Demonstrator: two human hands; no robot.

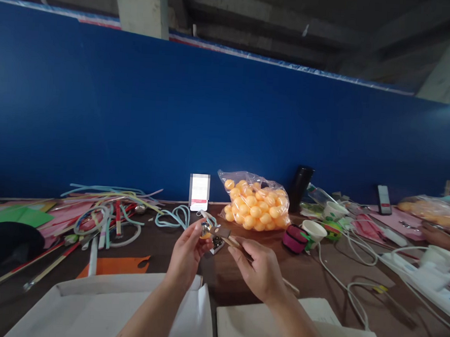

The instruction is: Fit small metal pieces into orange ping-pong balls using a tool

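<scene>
Near the middle of the table my left hand (pixel 186 255) pinches a small shiny silver piece (pixel 205 228), with something orange showing just under it. My right hand (pixel 259 267) is closed around a thin light wooden stick (pixel 234 241). At the stick's far end sits a flat brown piece (pixel 221 232), close to the silver piece; whether they touch I cannot tell. Below and between my hands a small white box (pixel 214 250) holds dark, glinting bits, partly hidden by my fingers.
A clear bag of orange balls (pixel 255 206) stands behind my hands, beside a phone (pixel 199 192). Tubing and sticks (pixel 111 212) pile up left. White cardboard (pixel 125 310) lies in front. Paper cups (pixel 314 232), a pink pouch (pixel 295 239), cables and a power strip (pixel 427 287) crowd the right.
</scene>
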